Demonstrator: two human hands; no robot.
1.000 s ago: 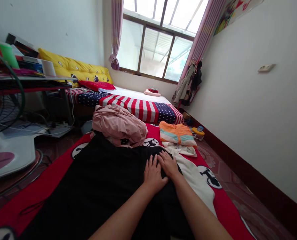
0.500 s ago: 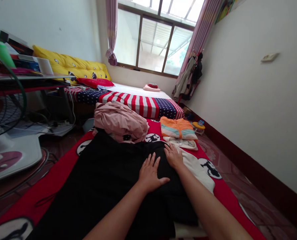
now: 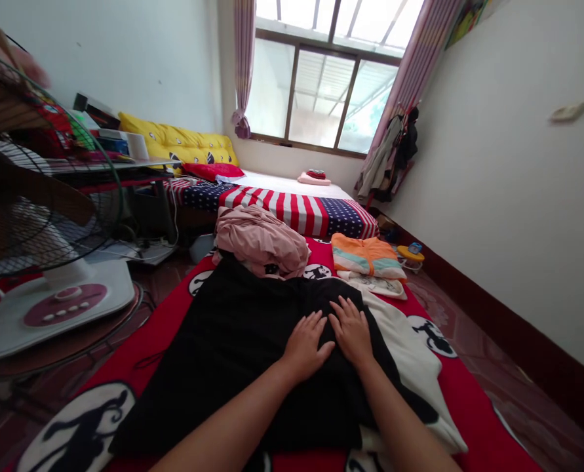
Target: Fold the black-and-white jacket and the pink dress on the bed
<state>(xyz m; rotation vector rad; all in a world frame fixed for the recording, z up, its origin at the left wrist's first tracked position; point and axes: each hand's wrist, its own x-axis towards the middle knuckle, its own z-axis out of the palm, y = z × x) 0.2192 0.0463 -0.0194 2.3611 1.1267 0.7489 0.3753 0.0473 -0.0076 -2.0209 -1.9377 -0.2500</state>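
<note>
While both palms press flat on dark cloth, the scene reads outward from the black garment:

- The red blanket (image 3: pixel 473 406), printed with black-and-white cartoon figures, lies under the black garment and covers the floor.
- The black garment (image 3: pixel 233 341) is spread flat across the middle of that blanket, its far edge reaching a crumpled pink garment (image 3: pixel 259 239).
- A white garment (image 3: pixel 414 354) lies beneath the black garment's right edge and sticks out to the right.
- A standing fan (image 3: pixel 50 216) is left of the black garment, off the blanket.
- A folded orange striped top (image 3: pixel 365 255) sits beyond the black garment's far right corner, stacked on a pale folded piece.
- The left hand (image 3: pixel 305 344) rests on the black garment, fingers spread wide, gripping nothing.
- The right hand (image 3: pixel 354 331) lies just beside it, flat and open on the same cloth, thumbs nearly touching.
</note>
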